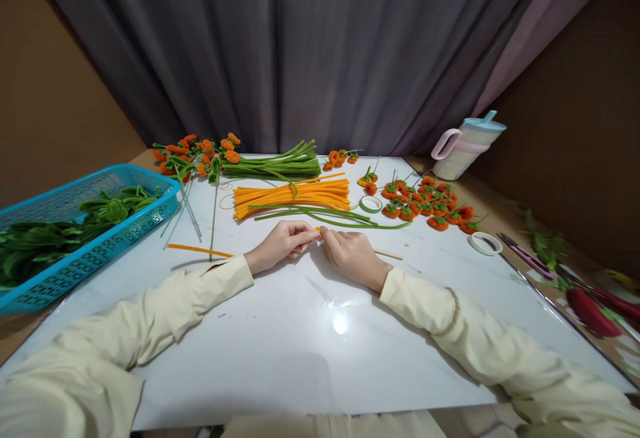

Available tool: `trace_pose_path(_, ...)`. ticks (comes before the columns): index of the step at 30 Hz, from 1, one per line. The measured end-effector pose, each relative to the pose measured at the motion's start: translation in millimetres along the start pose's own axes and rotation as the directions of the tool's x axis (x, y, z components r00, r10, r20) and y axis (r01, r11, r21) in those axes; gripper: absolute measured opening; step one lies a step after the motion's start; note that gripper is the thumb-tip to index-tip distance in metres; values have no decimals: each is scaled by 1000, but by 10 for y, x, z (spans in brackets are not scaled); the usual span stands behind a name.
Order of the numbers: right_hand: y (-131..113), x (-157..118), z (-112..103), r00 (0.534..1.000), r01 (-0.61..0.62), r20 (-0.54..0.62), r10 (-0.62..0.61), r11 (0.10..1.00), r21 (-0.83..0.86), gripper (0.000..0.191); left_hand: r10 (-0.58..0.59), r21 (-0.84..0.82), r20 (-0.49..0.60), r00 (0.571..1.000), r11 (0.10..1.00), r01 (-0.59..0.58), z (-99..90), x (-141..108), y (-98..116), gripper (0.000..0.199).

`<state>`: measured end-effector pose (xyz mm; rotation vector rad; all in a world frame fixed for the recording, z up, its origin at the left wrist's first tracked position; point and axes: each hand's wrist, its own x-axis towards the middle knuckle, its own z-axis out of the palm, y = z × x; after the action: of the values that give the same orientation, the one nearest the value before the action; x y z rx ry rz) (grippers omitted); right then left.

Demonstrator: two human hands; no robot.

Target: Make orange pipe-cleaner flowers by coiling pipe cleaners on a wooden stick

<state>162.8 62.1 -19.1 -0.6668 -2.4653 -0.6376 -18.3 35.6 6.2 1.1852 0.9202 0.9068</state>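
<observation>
Orange fuzzy wire (319, 229) showed between the left hand (283, 243) and the right hand (353, 257), over a white table (425, 371).

Fingers on both were curled, the tips pinching the short visible piece. A wooden stick (390, 254) poked out beside the right hand. Just beyond lay loose green stems (350, 217) and a bundle of orange stems (315, 195); a blue basket (107, 241) of leaves (110, 210) stood to the left.

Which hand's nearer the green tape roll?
Right. The right hand is on the near side of the green tape roll, slightly left of it; the left hand is farther left, also nearside.
</observation>
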Motion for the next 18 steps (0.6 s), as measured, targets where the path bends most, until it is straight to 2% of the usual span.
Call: trace_pose_path(18,0,-12,10,1000,-1,29,1,1000,-10,23,9,7,26,1000,1000,-10,-5,0,-6,38)
